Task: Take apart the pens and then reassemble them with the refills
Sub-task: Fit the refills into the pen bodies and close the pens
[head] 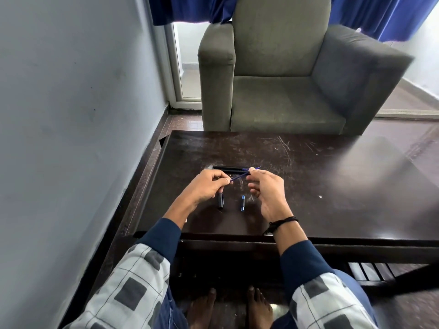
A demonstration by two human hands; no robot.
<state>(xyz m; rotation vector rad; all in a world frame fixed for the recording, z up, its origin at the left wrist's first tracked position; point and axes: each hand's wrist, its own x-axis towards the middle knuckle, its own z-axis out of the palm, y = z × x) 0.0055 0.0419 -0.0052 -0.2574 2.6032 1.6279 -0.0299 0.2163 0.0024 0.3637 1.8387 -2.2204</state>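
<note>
My left hand [209, 185] grips a black pen barrel [221, 200], whose lower end sticks out below the fist. My right hand [267, 186] pinches a thin blue refill [238, 176] that runs slanted from the left hand's fingers up to the right, its tip poking past my right fingers. Behind the hands, two black pens or pen parts [229, 169] lie side by side on the dark table [332, 186]. A small blue pen piece [242, 203] lies on the table between my wrists.
A grey armchair [280, 74] stands just beyond the table's far edge. A pale wall [71, 115] runs close along the left. The table's front edge is near my knees, with my bare feet under it.
</note>
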